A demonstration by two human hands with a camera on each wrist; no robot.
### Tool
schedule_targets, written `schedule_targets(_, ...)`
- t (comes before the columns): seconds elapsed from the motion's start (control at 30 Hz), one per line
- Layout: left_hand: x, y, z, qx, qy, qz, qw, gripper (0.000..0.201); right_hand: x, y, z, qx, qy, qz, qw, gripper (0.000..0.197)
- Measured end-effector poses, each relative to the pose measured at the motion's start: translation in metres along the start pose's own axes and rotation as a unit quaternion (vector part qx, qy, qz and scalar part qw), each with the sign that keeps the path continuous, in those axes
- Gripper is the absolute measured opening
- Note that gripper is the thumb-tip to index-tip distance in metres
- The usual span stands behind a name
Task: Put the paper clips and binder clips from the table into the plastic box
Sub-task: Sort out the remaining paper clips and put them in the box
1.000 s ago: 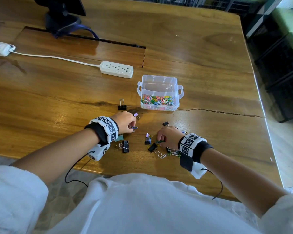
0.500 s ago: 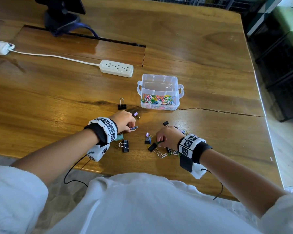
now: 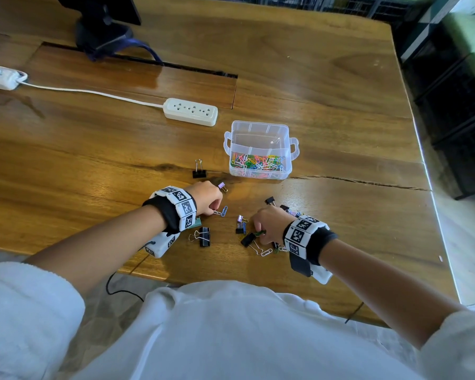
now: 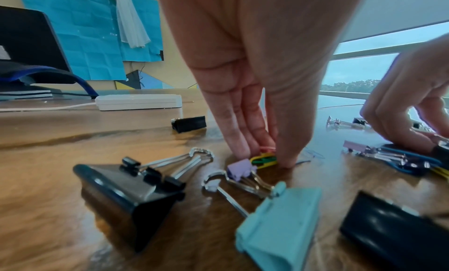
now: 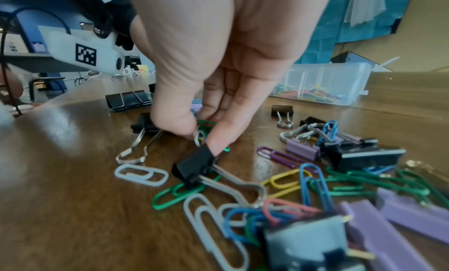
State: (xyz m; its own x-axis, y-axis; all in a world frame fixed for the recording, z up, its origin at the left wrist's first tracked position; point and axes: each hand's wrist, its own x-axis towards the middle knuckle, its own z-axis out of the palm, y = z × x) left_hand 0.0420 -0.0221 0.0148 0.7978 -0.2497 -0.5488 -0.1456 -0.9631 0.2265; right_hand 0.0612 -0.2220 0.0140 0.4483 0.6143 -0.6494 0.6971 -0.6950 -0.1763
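The clear plastic box stands beyond my hands, its near compartment full of coloured paper clips. Loose paper clips and binder clips lie between it and the table's front edge. My left hand reaches down, and in the left wrist view its fingers and thumb pinch a few yellow, green and pink paper clips against the wood. My right hand pinches green paper clips beside a small black binder clip. Black binder clips and a lilac one lie around the left hand.
A white power strip with its cable lies left of the box, farther back. A dark monitor stand sits at the far left. The table's front edge runs close under my wrists, and its right edge is near.
My right hand has slid slightly left toward the black binder clip. My left hand has stayed low on the table, its fingers closing on the paper clips.
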Motion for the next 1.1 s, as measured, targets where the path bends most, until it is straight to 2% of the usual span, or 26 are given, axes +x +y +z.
schedule_targets(0.23, 0.001, 0.008, 0.003, 0.066, -0.025, 0.009, 0.997, 0.016, 0.000, 0.004, 0.003, 0.040, 0.017, 0.019, 0.999, 0.025)
schedule_targets(0.4, 0.002, 0.007, 0.002, 0.044, -0.017, 0.018, 0.999, 0.016, 0.000, 0.004, 0.000, 0.057, 0.026, 0.032, 0.998, 0.031)
schedule_targets(0.5, 0.004, 0.005, -0.005, -0.009, 0.011, 0.015, 1.000, 0.014, -0.001, 0.005, -0.001, 0.064, 0.024, 0.034, 0.997, 0.029)
schedule_targets(0.67, 0.013, 0.009, -0.033, -0.079, 0.103, 0.033, 0.991, 0.011, -0.002, 0.013, -0.002, 0.081, 0.033, 0.056, 0.995, 0.026)
schedule_targets(0.8, 0.029, 0.017, -0.058, -0.094, 0.159, 0.052, 0.982, 0.012, -0.004, 0.023, -0.005, 0.144, 0.076, 0.083, 0.983, 0.019)
schedule_targets(0.93, 0.046, 0.022, -0.075, -0.109, 0.187, 0.048, 0.975, 0.014, -0.002, 0.039, -0.029, 0.230, 0.135, 0.109, 0.958, 0.010)
schedule_targets(1.03, 0.057, 0.025, -0.082, -0.127, 0.207, 0.031, 0.969, 0.013, 0.000, 0.054, -0.054, 0.252, 0.185, 0.115, 0.943, 0.007)
schedule_targets(1.1, 0.062, 0.025, -0.082, -0.145, 0.208, 0.011, 0.967, 0.012, 0.005, 0.066, -0.068, 0.278, 0.238, 0.124, 0.922, 0.009)
